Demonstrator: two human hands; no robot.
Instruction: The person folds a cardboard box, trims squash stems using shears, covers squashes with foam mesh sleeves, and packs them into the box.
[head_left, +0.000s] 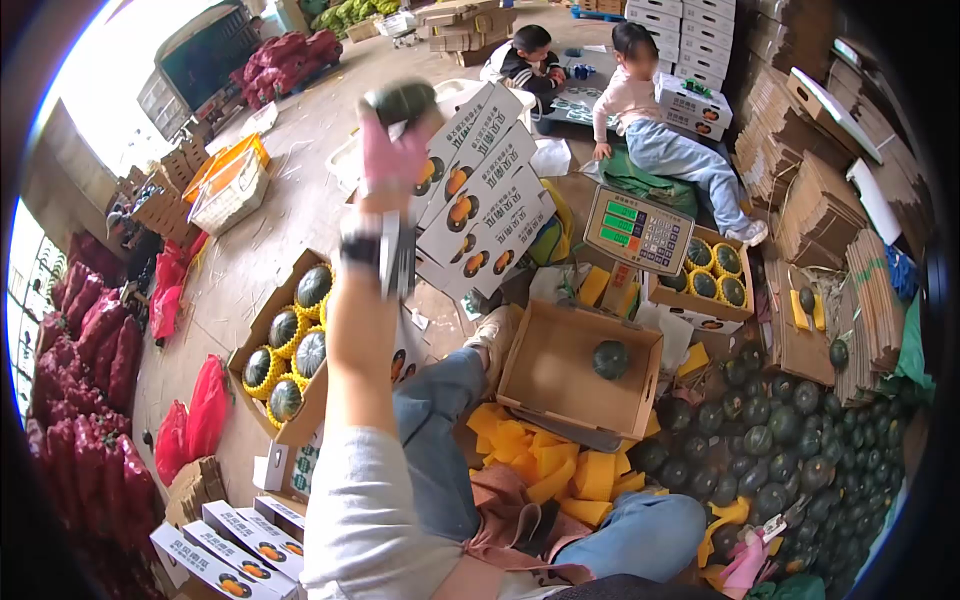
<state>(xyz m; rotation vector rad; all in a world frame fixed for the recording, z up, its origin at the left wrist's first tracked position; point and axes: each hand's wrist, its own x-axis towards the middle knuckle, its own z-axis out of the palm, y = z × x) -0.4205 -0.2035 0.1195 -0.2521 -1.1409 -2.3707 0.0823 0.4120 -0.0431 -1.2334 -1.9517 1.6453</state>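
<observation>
My left hand (392, 160), in a pink glove and blurred by motion, is raised far out in front, closed around a small dark green pumpkin (400, 103). My right hand (743, 567), also in a pink glove, is low at the right edge of my lap. It is closed on what look like pruning shears (778, 524), beside the heap of dark green pumpkins (775, 430). In front of my legs an open cardboard box (540, 392) contains one green pumpkin (610, 360). Yellow foam net sleeves (545, 465) lie piled against its near side.
A box of netted pumpkins (262, 330) stands left, another (705, 275) right of a digital scale (638, 230). Printed cartons (485, 200) stand ahead. Two people sit beyond: one in striped sleeves (520, 70), one in jeans (665, 150). Red sacks (90, 370) line the left.
</observation>
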